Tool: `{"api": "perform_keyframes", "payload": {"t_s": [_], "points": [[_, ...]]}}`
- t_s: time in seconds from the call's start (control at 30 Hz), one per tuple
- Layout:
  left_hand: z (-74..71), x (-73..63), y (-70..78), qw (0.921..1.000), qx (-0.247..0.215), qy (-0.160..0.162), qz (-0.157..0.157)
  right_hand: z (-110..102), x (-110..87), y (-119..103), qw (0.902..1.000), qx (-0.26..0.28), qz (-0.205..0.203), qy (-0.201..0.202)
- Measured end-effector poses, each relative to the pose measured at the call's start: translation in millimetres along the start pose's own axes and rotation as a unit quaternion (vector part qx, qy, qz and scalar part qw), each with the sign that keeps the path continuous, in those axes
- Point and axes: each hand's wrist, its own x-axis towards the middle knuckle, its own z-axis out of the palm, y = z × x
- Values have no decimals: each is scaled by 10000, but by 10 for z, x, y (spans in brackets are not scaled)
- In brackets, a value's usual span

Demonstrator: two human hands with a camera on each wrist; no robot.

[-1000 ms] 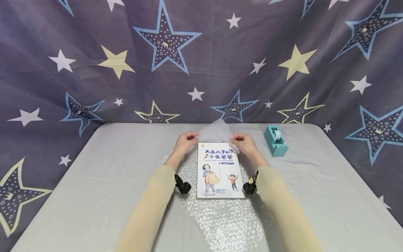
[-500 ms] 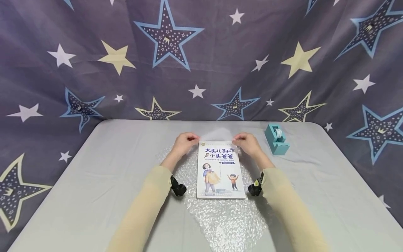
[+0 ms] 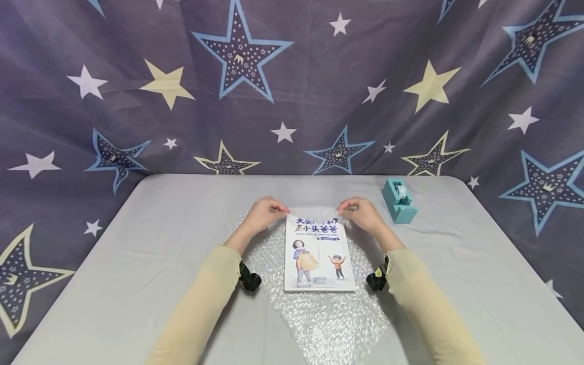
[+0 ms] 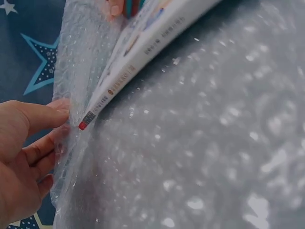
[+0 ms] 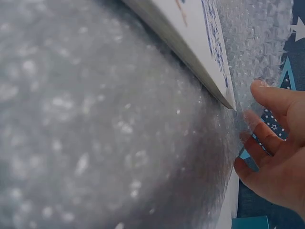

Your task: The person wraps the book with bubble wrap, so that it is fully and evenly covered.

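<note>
A white picture book (image 3: 319, 258) with blue Chinese lettering and two drawn figures lies face up on a sheet of bubble wrap (image 3: 333, 327). At its top edge, the sheet's far end folds over the cover as a clear flap (image 3: 314, 214), blurring part of the title. My left hand (image 3: 264, 215) pinches this flap by the book's top left corner. Opposite it, my right hand (image 3: 362, 215) pinches the flap near the top right corner. Thumb and fingers sandwich the wrap beside the spine's end in the left wrist view, where the spine (image 4: 128, 71) shows.
A teal tape dispenser (image 3: 399, 201) with a roll of clear tape stands at the back right, beyond my right hand. Grey cloth covers the table (image 3: 173, 243). Behind its far edge hangs a dark curtain (image 3: 292, 76) with stars.
The far end of the bubble wrap stood up behind the book a second ago. Both hands have brought it toward me and down over the cover's top edge. The book stays nearly in place.
</note>
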Motion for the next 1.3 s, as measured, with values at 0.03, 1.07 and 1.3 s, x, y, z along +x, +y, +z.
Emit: {"api": "perform_keyframes", "payload": {"t_s": [0.03,1.07,1.3], "points": [[0,-13,-1,9999,101,-23,80,1,-13,-3,10000,-11,-53,-22],[54,-139,-54,9994,-55,-328,53,23,-145,91,9927,-841,-747,-441],[84,-182,-34,9986,-474,-198,-138,29,-161,81,9951,-622,-621,-451]]}}
